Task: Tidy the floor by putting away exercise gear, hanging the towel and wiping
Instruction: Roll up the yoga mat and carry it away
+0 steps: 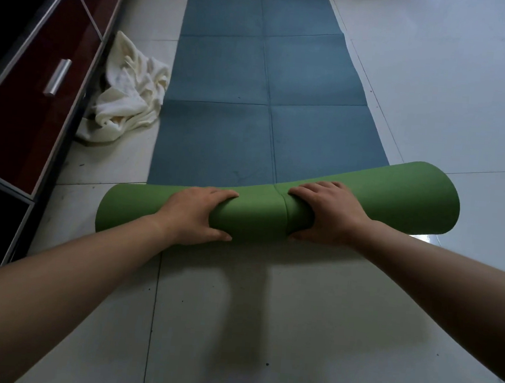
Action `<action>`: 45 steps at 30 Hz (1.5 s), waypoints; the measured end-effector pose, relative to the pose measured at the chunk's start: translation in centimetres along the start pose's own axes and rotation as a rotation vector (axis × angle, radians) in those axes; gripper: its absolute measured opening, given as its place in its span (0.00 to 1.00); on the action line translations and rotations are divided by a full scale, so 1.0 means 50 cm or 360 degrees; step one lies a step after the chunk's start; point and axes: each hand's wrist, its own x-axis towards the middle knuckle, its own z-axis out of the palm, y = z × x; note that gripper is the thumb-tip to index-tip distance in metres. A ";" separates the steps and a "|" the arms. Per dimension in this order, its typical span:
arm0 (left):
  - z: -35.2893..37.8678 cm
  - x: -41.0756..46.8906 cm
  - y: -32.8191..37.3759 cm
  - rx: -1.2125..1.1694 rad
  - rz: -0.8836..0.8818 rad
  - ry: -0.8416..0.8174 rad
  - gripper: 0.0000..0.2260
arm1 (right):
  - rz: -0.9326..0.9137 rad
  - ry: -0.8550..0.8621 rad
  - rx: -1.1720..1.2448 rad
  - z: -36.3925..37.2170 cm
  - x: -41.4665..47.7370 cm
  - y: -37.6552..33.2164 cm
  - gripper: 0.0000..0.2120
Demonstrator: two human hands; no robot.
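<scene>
The mat lies on the tiled floor, its blue face up, and its near end is wound into a green roll that sits across the mat's width. Both hands clamp this roll: the left hand wraps over it just left of the roll's middle seam, fingers over the top and thumb underneath on the near side, and the right hand grips the same way just right of that seam.

The likely trouble is a crooked roll. The roll's right end already looks fatter and further forward than its left, so if the 2 hands push unevenly the layers may telescope sideways and the finished roll will be loose. The grip is also bunched at the roll's middle, leaving both ends free to splay.

A crumpled white towel lies on the floor just left of the mat, against a dark red cabinet with metal handles. The pale tiles are glossy, with dark specks on the near side of the roll, so wiping is not yet done.
</scene>
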 end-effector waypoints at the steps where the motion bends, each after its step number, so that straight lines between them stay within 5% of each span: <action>1: -0.002 -0.004 0.002 0.0002 0.0001 -0.0002 0.38 | -0.0002 0.0002 -0.0013 -0.002 -0.003 -0.002 0.40; 10: -0.020 -0.072 0.013 0.0008 0.0009 -0.0131 0.36 | -0.0035 -0.0067 0.0016 -0.025 -0.047 -0.052 0.36; 21: -0.055 -0.129 0.007 -0.0310 -0.0004 -0.0646 0.31 | -0.0075 -0.0425 0.0224 -0.065 -0.092 -0.095 0.34; 27: -0.032 -0.106 -0.020 -0.0423 -0.0059 -0.0293 0.34 | 0.0146 -0.0420 0.0457 -0.050 -0.058 -0.070 0.43; 32: -0.008 -0.098 -0.009 -0.0299 0.0037 0.0200 0.26 | 0.0414 -0.0084 0.0456 -0.040 -0.028 -0.047 0.36; 37: 0.009 -0.077 0.001 -0.0010 -0.0066 0.0033 0.37 | 0.0260 0.0038 0.0330 -0.031 -0.029 -0.053 0.35; 45: 0.015 -0.047 -0.002 0.0077 -0.0081 0.0033 0.33 | 0.0013 -0.0111 0.0054 0.004 -0.046 -0.059 0.49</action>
